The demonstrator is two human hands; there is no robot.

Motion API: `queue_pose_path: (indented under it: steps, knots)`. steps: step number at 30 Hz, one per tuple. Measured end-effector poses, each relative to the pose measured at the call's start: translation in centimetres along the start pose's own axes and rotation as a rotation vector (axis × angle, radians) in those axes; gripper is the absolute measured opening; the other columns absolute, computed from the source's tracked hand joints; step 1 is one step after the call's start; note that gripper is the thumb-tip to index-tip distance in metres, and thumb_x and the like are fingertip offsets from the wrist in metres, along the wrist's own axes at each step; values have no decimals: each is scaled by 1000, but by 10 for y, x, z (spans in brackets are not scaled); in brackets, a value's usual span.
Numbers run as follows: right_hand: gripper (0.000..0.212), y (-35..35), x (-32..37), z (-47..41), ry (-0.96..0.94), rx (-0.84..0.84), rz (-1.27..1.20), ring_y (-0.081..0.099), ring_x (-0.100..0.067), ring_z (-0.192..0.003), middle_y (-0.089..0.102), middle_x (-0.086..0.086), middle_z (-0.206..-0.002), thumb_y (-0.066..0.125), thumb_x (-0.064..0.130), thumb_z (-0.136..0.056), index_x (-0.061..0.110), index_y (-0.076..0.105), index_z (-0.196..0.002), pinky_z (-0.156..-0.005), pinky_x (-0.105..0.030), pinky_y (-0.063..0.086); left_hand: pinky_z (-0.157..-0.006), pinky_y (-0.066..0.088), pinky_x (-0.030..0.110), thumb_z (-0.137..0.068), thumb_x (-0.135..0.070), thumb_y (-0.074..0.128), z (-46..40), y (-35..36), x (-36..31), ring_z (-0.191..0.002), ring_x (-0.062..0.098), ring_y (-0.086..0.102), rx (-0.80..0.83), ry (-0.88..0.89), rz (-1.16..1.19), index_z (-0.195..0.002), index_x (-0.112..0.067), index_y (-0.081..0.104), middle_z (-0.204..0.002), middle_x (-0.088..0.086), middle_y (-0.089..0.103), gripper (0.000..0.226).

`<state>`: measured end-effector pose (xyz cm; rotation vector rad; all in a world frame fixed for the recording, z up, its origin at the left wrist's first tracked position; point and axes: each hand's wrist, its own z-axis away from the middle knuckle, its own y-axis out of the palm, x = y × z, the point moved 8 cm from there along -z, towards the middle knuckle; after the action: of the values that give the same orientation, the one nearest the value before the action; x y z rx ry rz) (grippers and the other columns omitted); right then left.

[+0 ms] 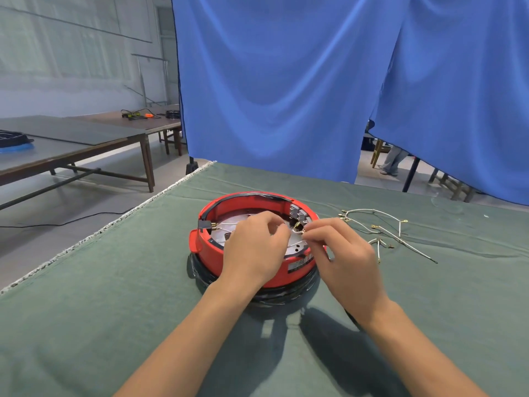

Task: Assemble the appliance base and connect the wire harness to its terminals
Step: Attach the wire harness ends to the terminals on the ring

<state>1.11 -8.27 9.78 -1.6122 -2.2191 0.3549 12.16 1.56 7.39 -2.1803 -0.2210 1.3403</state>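
A green cloth covered the desk (143, 282). Over the red base (257, 267), the right hand (343, 253) pinched a wire end (304, 231) just beside the terminals (297, 216); the left hand (254, 245) pinched the wire.

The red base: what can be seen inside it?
Inside the red base lie a pale metal plate, white wires and grey terminals. The left hand and right hand cover the middle.

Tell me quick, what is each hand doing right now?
Left hand: fingers curled over the red base, seemingly pinching a white wire.
Right hand: pinching a small brass terminal on that wire.
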Motion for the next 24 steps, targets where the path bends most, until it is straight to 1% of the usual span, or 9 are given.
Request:
queue_pose_path:
  steps: [2,4,5,7,10,14,19,22,24]
  knots:
    - [7,-1,1,3,-18,-30,-13,66,-17,-78,69,-8,-86,66,-2,-82,0,69,-77,-76,-23,52,-87,50,41,-76,-39,47,-2,5,3,-90,19,64,98,-86,70,-87,-25,70,-87,-8,71,29]
    - [7,-1,1,5,-23,-41,-16,66,-17,-79,69,-9,-86,65,-2,-82,-1,69,-76,-77,-23,52,-88,51,41,-79,-39,49,-4,7,7,-86,22,67,160,-158,145,-80,-25,66,-86,-4,72,22]
    - [7,0,1,6,-21,-42,-19,65,-17,-79,69,-9,-85,65,-2,-82,-2,69,-76,-77,-22,52,-83,53,37,-84,-35,52,-5,7,9,-76,18,67,178,-181,198,-78,-25,64,-82,-3,72,17]
    - [7,2,1,7,-17,-36,-28,64,-16,-79,68,-9,-85,65,-2,-82,-2,69,-76,-77,-21,51,-60,50,21,-91,-23,55,-7,5,9,-50,5,58,210,-211,318,-82,-18,66,-73,-3,73,15]
    - [6,6,2,9,-11,-5,-44,63,-14,-81,68,-8,-85,65,-2,-81,-1,69,-77,-75,-19,51,-45,43,11,-91,-16,57,-7,1,9,-42,2,50,256,-238,455,-88,-9,70,-65,1,73,15]
    - [6,8,1,10,-3,-3,-54,63,-13,-81,68,-8,-86,65,-1,-81,-1,69,-77,-74,-20,51,-45,44,13,-90,-12,60,-7,-1,10,-42,4,52,268,-250,485,-89,-8,69,-66,2,73,10]
    - [7,2,-6,11,49,-66,-63,62,-12,-81,68,-7,-86,64,-3,-81,-3,67,-75,-72,-27,53,-48,46,23,-90,-13,59,-11,-9,21,-48,13,57,132,-326,430,-103,-10,49,-84,6,70,16]
    - [5,3,-11,12,72,-56,-62,64,-15,-80,68,-8,-85,67,-6,-79,-2,67,-76,-71,-31,55,-51,41,22,-93,-22,54,-13,5,13,-48,12,57,260,-303,264,-95,-10,56,-84,3,68,12]
    - [5,3,-12,13,72,-54,-69,64,-15,-80,68,-8,-85,67,-5,-80,-2,67,-76,-70,-33,55,-59,44,22,-93,-28,52,-14,19,9,-50,12,55,348,-309,204,-98,-6,62,-78,3,71,24]
